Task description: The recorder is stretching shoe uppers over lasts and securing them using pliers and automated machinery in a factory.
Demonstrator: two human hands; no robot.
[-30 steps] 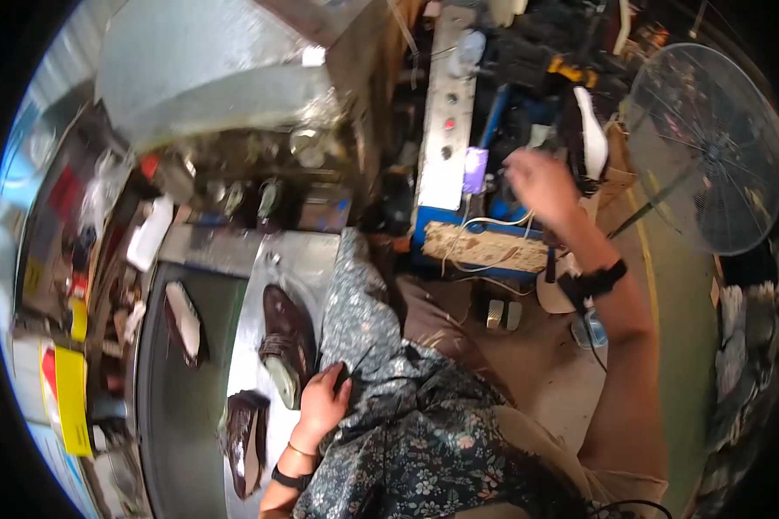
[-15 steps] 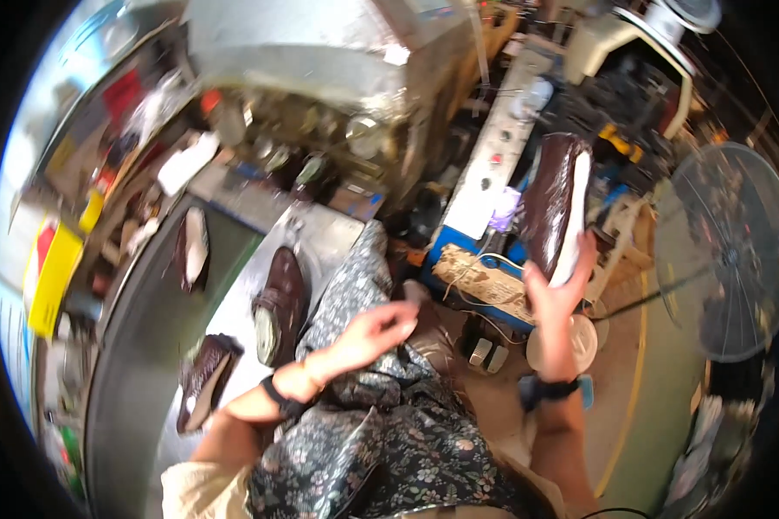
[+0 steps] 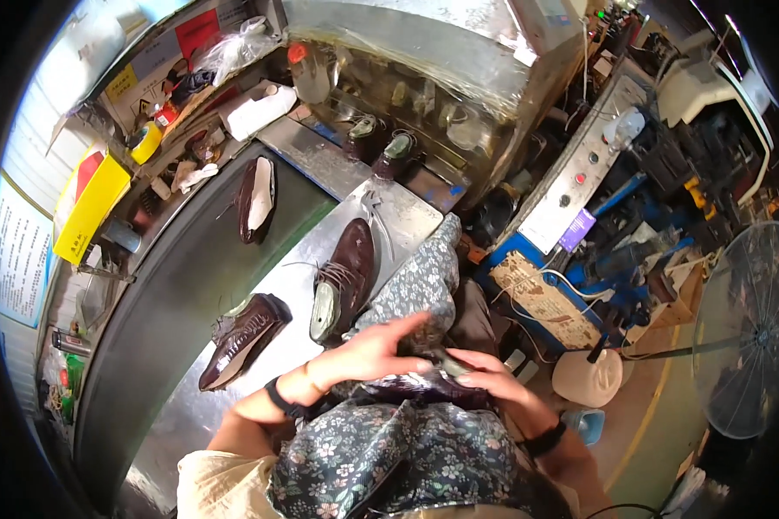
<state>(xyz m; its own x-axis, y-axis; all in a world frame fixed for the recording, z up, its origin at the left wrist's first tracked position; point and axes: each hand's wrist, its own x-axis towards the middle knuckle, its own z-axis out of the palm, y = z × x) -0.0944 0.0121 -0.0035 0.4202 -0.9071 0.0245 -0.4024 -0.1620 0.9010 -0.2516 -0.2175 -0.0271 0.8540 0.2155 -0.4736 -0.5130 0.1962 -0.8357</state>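
Observation:
A dark brown shoe (image 3: 428,387) lies sideways across my lap, over the floral apron. My right hand (image 3: 491,378) grips it at its right end, fingers over the opening. Above the shoe's left part is my left hand (image 3: 381,350), open, index finger stretched out and slightly blurred; whether its thumb touches the shoe I cannot tell. On the metal tray left of my lap stands a brown lace-up shoe (image 3: 348,268) with pale filling in its opening. A textured brown shoe (image 3: 247,340) leans near the tray's edge.
A shoe with its pale sole showing (image 3: 258,201) lies on the dark conveyor belt (image 3: 160,320). Two more shoes stand behind the tray, below a metal housing (image 3: 424,52). At right are a blue-and-white control box (image 3: 550,298), a white tub (image 3: 589,378) and a caged fan (image 3: 743,333).
My right hand has brought the shoe from the raised spot at the right down onto my lap. My left hand now hovers over it. The view has shifted left.

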